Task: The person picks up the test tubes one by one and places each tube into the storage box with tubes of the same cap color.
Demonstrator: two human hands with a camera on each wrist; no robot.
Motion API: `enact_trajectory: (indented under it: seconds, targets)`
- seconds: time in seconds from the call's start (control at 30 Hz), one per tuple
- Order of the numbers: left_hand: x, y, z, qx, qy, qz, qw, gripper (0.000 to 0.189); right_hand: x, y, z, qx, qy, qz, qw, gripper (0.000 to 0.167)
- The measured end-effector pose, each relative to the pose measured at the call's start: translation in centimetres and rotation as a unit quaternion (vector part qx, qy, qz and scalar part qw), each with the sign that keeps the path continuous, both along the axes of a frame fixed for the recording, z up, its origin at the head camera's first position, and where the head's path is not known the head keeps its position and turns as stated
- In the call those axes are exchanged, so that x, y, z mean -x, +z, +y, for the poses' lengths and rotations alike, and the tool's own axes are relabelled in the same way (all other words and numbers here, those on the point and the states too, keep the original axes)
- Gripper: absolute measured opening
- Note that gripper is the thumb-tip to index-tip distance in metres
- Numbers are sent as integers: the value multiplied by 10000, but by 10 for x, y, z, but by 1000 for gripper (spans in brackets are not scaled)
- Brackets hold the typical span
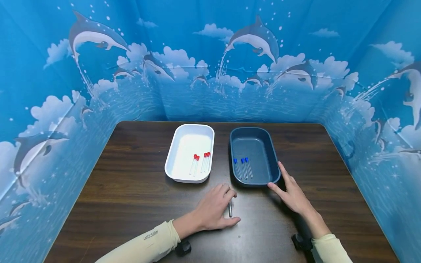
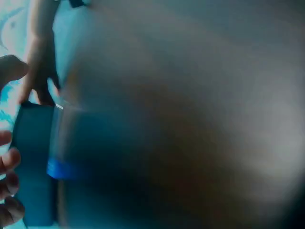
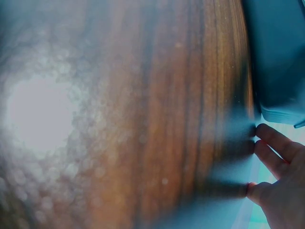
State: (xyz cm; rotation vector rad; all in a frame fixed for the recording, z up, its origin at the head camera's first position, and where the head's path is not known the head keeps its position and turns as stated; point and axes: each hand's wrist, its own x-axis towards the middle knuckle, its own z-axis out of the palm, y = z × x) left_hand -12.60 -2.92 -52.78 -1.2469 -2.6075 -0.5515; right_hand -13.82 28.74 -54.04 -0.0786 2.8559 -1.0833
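In the head view my left hand (image 1: 215, 208) is over a slim clear tube (image 1: 230, 208) on the table, thumb and fingers spread apart on either side of it. The fingers cover the tube's far end; a blue cap (image 2: 59, 169) shows in the left wrist view. My right hand (image 1: 294, 193) is at the near right corner of a dark blue tray (image 1: 253, 142), thumb and forefinger apart beside its rim. Several blue-capped tubes (image 1: 244, 168) lie in that tray. Left of it, a white tray (image 1: 189, 140) holds several red-capped tubes (image 1: 196, 165).
Both trays stand on a dark wood table (image 1: 131, 175), with a gap between them. A blue curtain (image 1: 184, 95) with dolphins surrounds the table's back and sides. Dark wrist devices (image 1: 183, 248) sit under the sleeves.
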Motion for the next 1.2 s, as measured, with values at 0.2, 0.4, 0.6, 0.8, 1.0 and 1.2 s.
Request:
enact_trajectory:
  seconds: [0.2, 0.4, 0.6, 0.8, 1.0, 1.2]
  targets:
    - [-1, -18, -15, 936, 694, -73, 9932, 105, 1, 0, 0, -5, 1, 9, 10000, 88]
    - [3, -16, -14, 1416, 717, -351, 9867, 113, 1, -1, -1, 38, 37, 28, 10000, 89]
    - [6, -14, -12, 1524, 726, -470, 9845, 107, 0, -1, -1, 61, 28, 33, 10000, 88]
    - [7, -13, -11, 1440, 713, -515, 9857, 98, 0, 2, -1, 76, 28, 4, 10000, 88]
    - [7, -11, -11, 1464, 719, -664, 9844, 95, 0, 2, 0, 58, 31, 15, 10000, 88]
    - [5, -5, -10, 1350, 595, -547, 9875, 93, 0, 1, 1, 49, 33, 40, 10000, 88]
